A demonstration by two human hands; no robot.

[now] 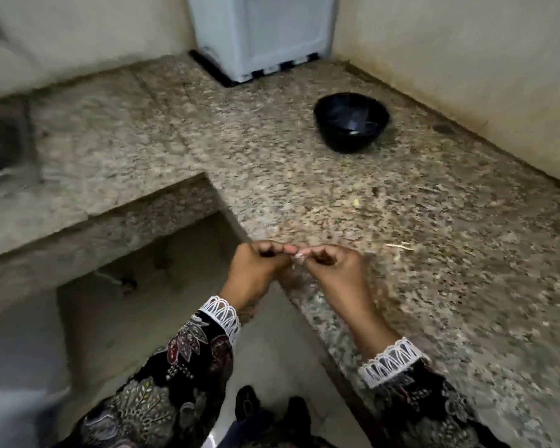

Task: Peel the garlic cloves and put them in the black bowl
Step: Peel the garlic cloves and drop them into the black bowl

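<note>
Nearest, at the bottom edge, two dark shoes (272, 407) stand on the floor, partly cut off by the floral sleeves (175, 376) with white lace cuffs. Above them two hands meet at the near edge of the speckled stone tabletop (434, 253). The left hand (256, 266) and the right hand (333, 270) both have fingers curled inward, and each grip pinches one small pale garlic clove (299, 253) between the fingertips. The clove is mostly hidden by the fingers and smeared by motion blur, so how much skin remains on it cannot be told. A thin pale sliver (400, 245) lies on the tabletop just right of the hands; what it is stays unclear.

Farther back, well apart from the hands, one black bowl (351, 124) sits on the tabletop near the right wall. One small whitish piece (353, 132) shows at its bottom, too small to identify. Behind it, in the corner, one pale grey appliance (259, 37) is cut off at the top. At the far left a sink (0, 150) is blurred and cropped.
</note>
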